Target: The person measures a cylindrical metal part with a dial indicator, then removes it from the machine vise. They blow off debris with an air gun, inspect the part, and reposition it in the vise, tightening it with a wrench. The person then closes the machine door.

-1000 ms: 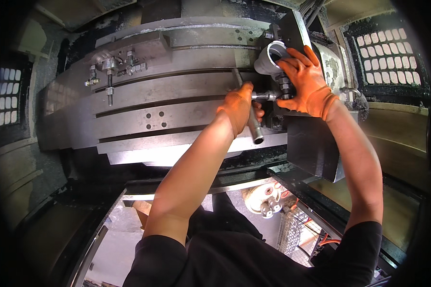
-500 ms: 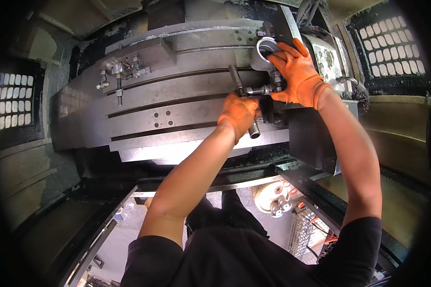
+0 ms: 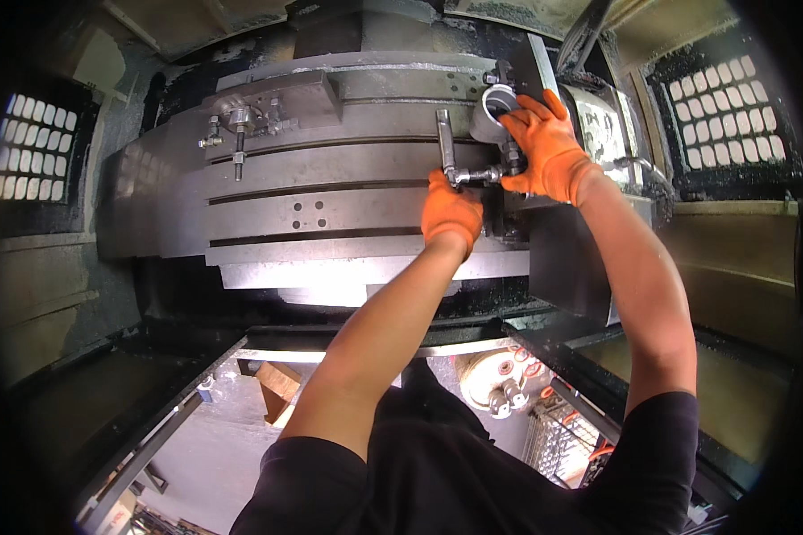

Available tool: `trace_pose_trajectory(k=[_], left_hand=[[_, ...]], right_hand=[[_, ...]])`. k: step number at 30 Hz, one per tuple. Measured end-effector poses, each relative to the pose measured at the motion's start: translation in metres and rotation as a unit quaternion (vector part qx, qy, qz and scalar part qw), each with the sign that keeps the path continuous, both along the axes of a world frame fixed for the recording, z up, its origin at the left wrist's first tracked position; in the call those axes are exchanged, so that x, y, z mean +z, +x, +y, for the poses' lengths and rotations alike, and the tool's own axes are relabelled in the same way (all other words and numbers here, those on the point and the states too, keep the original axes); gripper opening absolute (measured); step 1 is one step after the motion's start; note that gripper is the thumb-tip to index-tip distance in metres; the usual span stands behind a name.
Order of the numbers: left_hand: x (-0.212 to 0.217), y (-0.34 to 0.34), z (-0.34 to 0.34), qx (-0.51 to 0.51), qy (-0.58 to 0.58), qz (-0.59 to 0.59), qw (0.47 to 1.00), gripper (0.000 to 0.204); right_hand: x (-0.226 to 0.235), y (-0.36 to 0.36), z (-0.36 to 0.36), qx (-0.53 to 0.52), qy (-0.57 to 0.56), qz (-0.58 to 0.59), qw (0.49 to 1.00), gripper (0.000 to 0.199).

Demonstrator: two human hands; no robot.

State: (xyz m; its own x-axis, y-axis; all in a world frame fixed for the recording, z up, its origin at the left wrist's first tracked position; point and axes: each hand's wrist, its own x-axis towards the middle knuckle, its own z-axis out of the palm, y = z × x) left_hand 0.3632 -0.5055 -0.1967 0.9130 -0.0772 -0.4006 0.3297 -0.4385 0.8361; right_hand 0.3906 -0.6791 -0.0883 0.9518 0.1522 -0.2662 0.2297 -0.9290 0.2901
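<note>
My left hand [image 3: 452,214], in an orange glove, is closed around the handle of a socket wrench [image 3: 446,141]. One end of its bar sticks up above my fist; my hand hides the lower part. From the bar, the socket end [image 3: 480,176] points right, to the fixture hardware beneath a metal ring [image 3: 491,125]. My gloved right hand [image 3: 549,143] grips the right side of this hollow cylindrical part, its fingers over the rim. The thumb lies lower, close to the socket end. What sits inside the socket cannot be made out.
The slotted machine table [image 3: 330,165] runs under both hands. At its left stands an angled metal block [image 3: 294,100] with a clamp stud [image 3: 239,147] and fittings. A dark box-shaped block [image 3: 569,254] is at the right. A vented window [image 3: 727,111] is in the right wall.
The wrench bar has turned to a more upright angle, and its lower end is now behind my left hand. My right hand stays at the ring. The whole view has shifted slightly.
</note>
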Motion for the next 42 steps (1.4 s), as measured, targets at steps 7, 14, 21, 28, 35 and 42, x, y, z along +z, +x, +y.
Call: trace_pose_trajectory(k=[7, 14, 21, 28, 35, 42], left_hand=[[-0.034, -0.01, 0.011, -0.016, 0.011, -0.129, 0.991, 0.03], [-0.066, -0.001, 0.005, -0.022, 0.019, -0.222, 0.975, 0.041], [-0.053, 0.019, 0.051, 0.106, -0.299, -0.036, 0.948, 0.029], [-0.048, 0.181, 0.005, -0.13, 0.034, -0.111, 0.985, 0.037], [-0.018, 0.254, -0.036, -0.462, 0.266, -0.021, 0.846, 0.038], [0.077, 0.232, -0.016, -0.183, -0.008, 0.259, 0.948, 0.039]], right_hand=[[-0.002, -0.004, 0.005, 0.023, 0.028, -0.028, 0.999, 0.099], [0.0, 0.0, 0.001, 0.027, 0.024, -0.012, 0.999, 0.096], [0.001, 0.0, -0.004, 0.018, 0.018, -0.007, 1.0, 0.095], [0.002, -0.003, -0.003, 0.029, 0.046, -0.016, 0.998, 0.092], [0.01, 0.004, 0.006, 0.019, 0.036, 0.017, 0.999, 0.09], [0.005, -0.001, -0.003, 0.026, 0.047, -0.01, 0.998, 0.094]])
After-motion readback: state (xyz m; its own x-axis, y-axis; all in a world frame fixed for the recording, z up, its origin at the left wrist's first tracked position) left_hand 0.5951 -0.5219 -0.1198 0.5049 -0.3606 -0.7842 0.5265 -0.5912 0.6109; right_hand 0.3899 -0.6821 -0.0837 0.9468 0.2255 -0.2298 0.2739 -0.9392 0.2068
